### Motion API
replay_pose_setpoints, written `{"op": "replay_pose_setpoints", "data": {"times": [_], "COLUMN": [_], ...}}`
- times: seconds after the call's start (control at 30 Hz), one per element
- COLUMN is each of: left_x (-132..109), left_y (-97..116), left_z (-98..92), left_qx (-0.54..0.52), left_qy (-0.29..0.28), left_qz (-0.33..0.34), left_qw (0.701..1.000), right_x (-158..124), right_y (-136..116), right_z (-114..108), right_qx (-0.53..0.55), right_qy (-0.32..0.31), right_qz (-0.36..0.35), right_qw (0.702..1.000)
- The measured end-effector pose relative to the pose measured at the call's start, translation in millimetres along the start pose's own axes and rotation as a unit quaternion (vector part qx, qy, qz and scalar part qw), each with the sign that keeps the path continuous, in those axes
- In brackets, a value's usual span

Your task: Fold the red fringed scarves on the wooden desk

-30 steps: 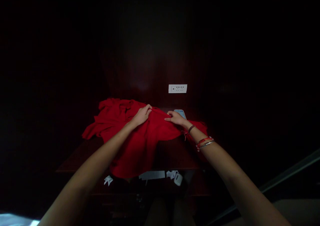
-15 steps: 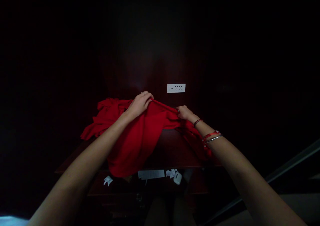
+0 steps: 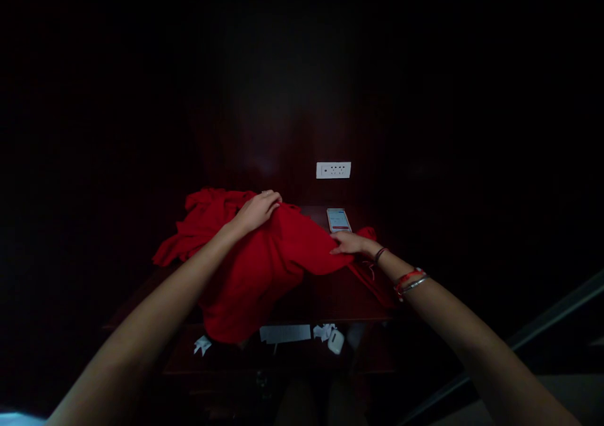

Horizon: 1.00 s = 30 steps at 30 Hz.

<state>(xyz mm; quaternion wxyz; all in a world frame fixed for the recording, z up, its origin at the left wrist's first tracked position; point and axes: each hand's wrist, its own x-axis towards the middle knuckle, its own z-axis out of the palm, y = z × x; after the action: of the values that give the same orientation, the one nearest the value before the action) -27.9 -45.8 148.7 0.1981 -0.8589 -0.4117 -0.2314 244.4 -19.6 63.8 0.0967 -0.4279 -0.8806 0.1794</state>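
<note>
A large piece of red cloth (image 3: 255, 281), seemingly a garment, lies on the dark wooden desk (image 3: 325, 300) and hangs over its front edge. My left hand (image 3: 261, 211) has its fingers closed on the upper edge of the cloth. To the right, my right hand (image 3: 348, 243) pinches the cloth's other end, stretching it between the two hands. Beneath and right of my right hand, more red fabric (image 3: 368, 275) shows a thin pale line. A bunched heap of red cloth (image 3: 202, 224) sits at the left. Just behind my right hand lies a phone (image 3: 338, 219) with its screen lit.
A white socket plate (image 3: 333, 170) is on the dark wall behind. On the lower shelf are a crumpled paper scrap (image 3: 202, 345), a flat paper sheet (image 3: 285, 333), more crumpled paper (image 3: 323, 332) and a white earphone case (image 3: 336, 341). The surroundings are very dark.
Both hands have come lower and nearer to me. The cloth's right end has been drawn down with my right hand, and the phone behind it has come into sight.
</note>
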Motion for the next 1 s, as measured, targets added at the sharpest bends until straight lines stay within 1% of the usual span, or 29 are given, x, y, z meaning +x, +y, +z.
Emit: {"op": "replay_pose_setpoints", "data": {"times": [0.03, 0.1, 0.2, 0.23, 0.3, 0.37, 0.43, 0.53, 0.57, 0.6, 0.63, 0.67, 0.7, 0.73, 0.77, 0.83, 0.9, 0.93, 0.97, 1.0], "left_x": [-2.6, -6.9, -7.8, -6.1, -1.0, 3.5, 3.3, -10.0, -16.8, -23.6, -29.6, -34.0, -36.2, -35.9, -33.1, -21.4, -4.6, 4.3, 12.8, 20.8], "left_y": [-2.3, -6.9, -10.7, -10.9, -11.8, -16.5, -29.0, -61.3, -73.1, -83.6, -91.8, -97.0, -98.6, -96.7, -91.4, -73.1, -49.1, -36.6, -24.5, -13.3], "left_z": [-2.2, -10.1, -27.4, -33.9, -47.9, -63.3, -79.6, -100.9, -104.9, -106.4, -104.9, -100.0, -92.0, -81.4, -69.1, -44.6, -27.7, -24.0, -23.7, -26.6], "left_qx": [0.024, 0.073, 0.121, 0.128, 0.136, 0.142, 0.151, 0.178, 0.191, 0.205, 0.214, 0.215, 0.206, 0.188, 0.169, 0.107, 0.080, 0.043, 0.007, -0.024], "left_qy": [0.000, 0.006, 0.024, 0.038, 0.082, 0.133, 0.183, 0.252, 0.269, 0.262, 0.222, 0.151, 0.068, -0.011, -0.060, -0.088, -0.085, -0.059, -0.035, -0.012], "left_qz": [-0.017, -0.052, -0.096, -0.112, -0.151, -0.191, -0.225, -0.294, -0.327, -0.359, -0.376, -0.372, -0.346, -0.300, -0.255, -0.163, -0.122, -0.093, -0.064, -0.038], "left_qw": [1.000, 0.996, 0.988, 0.985, 0.976, 0.962, 0.945, 0.904, 0.886, 0.872, 0.874, 0.890, 0.913, 0.935, 0.950, 0.977, 0.986, 0.993, 0.997, 0.999], "right_x": [-1.3, -3.4, -3.4, -2.5, 0.3, 2.1, -0.4, -17.4, -25.4, -32.9, -38.9, -42.3, -42.3, -38.7, -31.6, -9.5, 16.9, 29.5, 40.9, 50.6], "right_y": [-0.8, -0.7, -2.3, -4.6, -10.8, -15.1, -12.3, 7.2, 15.4, 22.8, 28.3, 31.2, 30.9, 27.2, 20.3, -1.2, -28.4, -42.2, -55.4, -67.5], "right_z": [-1.5, -12.9, -44.3, -55.5, -75.2, -89.4, -97.9, -102.4, -101.8, -100.1, -97.1, -92.9, -87.5, -81.0, -73.6, -57.2, -40.8, -33.4, -26.7, -21.1], "right_qx": [-0.040, -0.119, -0.167, -0.183, -0.218, -0.257, -0.275, -0.258, -0.248, -0.238, -0.224, -0.206, -0.186, -0.165, -0.145, -0.107, -0.065, 0.011, 0.089, 0.159], "right_qy": [0.005, 0.046, 0.117, 0.139, 0.175, 0.196, 0.194, 0.162, 0.149, 0.135, 0.115, 0.092, 0.069, 0.051, 0.039, 0.044, 0.071, 0.109, 0.126, 0.137], "right_qz": [0.028, 0.098, 0.169, 0.183, 0.189, 0.191, 0.227, 0.314, 0.330, 0.336, 0.332, 0.320, 0.299, 0.271, 0.238, 0.163, 0.079, -0.001, -0.067, -0.112], "right_qw": [0.999, 0.987, 0.964, 0.956, 0.941, 0.927, 0.914, 0.899, 0.898, 0.901, 0.909, 0.920, 0.933, 0.947, 0.960, 0.980, 0.992, 0.994, 0.986, 0.971]}}
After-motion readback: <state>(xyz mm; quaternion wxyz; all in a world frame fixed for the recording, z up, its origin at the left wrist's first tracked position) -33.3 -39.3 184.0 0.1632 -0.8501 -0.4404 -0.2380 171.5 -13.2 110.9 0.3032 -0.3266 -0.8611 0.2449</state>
